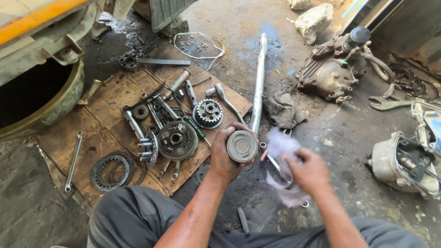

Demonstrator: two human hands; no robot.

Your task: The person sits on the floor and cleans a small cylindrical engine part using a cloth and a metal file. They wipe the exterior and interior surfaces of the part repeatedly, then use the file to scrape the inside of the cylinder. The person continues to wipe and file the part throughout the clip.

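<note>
Left hand (226, 154) wraps around the piston (242, 146), fingers curled behind its skirt and thumb over the near side, so my grip is closed firmly on it. I hold it above the dark, oily floor (349, 133), just off the corner of the cardboard sheet (98, 138). The piston's round crown faces up toward me, so its axis runs almost straight along my line of sight and I see nothing of its length; the skirt and anything underneath are hidden by my fingers.

My right hand (308, 171) is closed around a pale rag (281, 146), which bunches above and below my fist. It sits just beside the piston, close but not touching as far as I can tell. The rag is blurred, and something thin and metallic shows through near my fingers, possibly a ring or a tool lying on the floor; I cannot make it out.

On the cardboard lie a large clutch gear (177, 139), a smaller toothed hub (207, 113), a stack of flat clutch plates (111, 171), a spanner (72, 161) and a tangle of bolts and small parts too crowded to separate. A long steel pipe (258, 82) runs away from me past the piston, its near end hidden behind my left hand. A dirty engine casing (333, 69) stands well apart at the upper right, and another cover (402, 165) is cut off by the right edge. My knees fill the bottom of the view.
</note>
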